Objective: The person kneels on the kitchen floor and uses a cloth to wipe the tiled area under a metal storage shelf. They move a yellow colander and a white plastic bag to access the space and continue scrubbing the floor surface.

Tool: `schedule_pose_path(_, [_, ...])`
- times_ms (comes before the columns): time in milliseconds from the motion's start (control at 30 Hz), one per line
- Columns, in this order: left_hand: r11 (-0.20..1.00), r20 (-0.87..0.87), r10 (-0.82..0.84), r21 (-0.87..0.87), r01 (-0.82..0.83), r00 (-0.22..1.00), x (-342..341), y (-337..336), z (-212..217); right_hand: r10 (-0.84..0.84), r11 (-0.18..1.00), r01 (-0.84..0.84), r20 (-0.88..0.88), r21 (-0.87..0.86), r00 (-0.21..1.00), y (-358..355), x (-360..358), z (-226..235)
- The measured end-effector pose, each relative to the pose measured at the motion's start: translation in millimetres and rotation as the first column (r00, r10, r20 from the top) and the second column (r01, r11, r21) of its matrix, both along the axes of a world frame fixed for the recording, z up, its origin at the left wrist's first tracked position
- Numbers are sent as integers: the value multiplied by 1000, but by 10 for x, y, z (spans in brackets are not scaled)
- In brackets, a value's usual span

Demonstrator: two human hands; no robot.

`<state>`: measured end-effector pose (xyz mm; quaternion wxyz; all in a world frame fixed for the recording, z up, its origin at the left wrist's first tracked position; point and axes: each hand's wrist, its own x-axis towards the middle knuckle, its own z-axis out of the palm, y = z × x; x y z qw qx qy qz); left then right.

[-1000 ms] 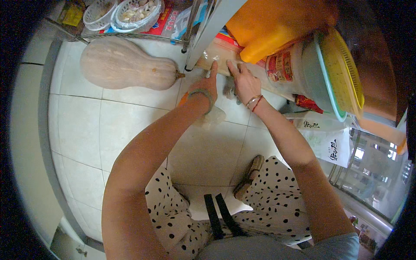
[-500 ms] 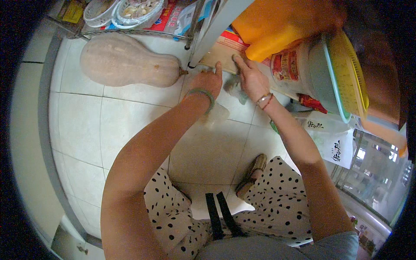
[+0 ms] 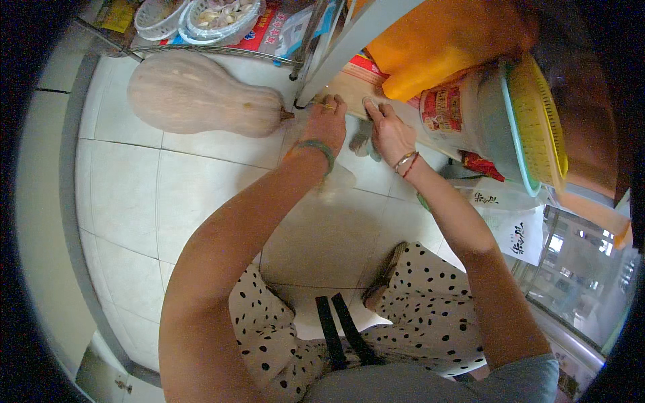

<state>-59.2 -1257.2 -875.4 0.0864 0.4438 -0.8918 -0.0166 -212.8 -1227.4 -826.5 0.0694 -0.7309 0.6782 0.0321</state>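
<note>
My left hand (image 3: 327,127), a green bangle on its wrist, is at the front edge of a low tan board (image 3: 355,89), beside a white metal leg. Its fingers are bent over that edge. Along the same edge my right hand (image 3: 394,136) lays its thumb on the board's top, the other fingers curled and partly hidden. Below and left of the right hand is a small greyish, crumpled thing (image 3: 363,143) that I cannot make out. To the left, a large pale squash (image 3: 201,94) lies on the floor, its stem pointing at my left hand.
An orange cloth (image 3: 430,47) hangs over the board. Right of it stand a clear tub with a red label (image 3: 443,111), a pale blue basin (image 3: 514,134) and a yellow basket (image 3: 543,121). White baskets (image 3: 218,30) sit on a wire rack at the upper left. The white shelf leg (image 3: 329,67) stands between.
The left hand's raised thumb has come down and its fingers now lie over the board's edge. My right hand has shifted slightly; its fingers look more bunched.
</note>
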Motion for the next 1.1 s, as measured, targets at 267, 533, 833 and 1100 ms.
schedule_pose_path(267, [992, 164, -47, 126, 26, 985, -52, 3, 131, -30, 995, 30, -3, -96, 1000, -85, -64, -99])
schedule_pose_path(533, [979, 217, -55, 203, 10, 975, -169, 57, 404, -41, 988, 42, 11, -148, 999, -165, -228, -192])
schedule_pose_path(833, [988, 264, -79, 147, 41, 961, -2, 74, 269, -36, 999, 36, 62, -4, 997, 46, -117, -85])
schedule_pose_path(1100, [975, 190, -39, 222, -4, 981, -45, -1, 153, -40, 999, 42, 59, -32, 997, -120, -70, -113])
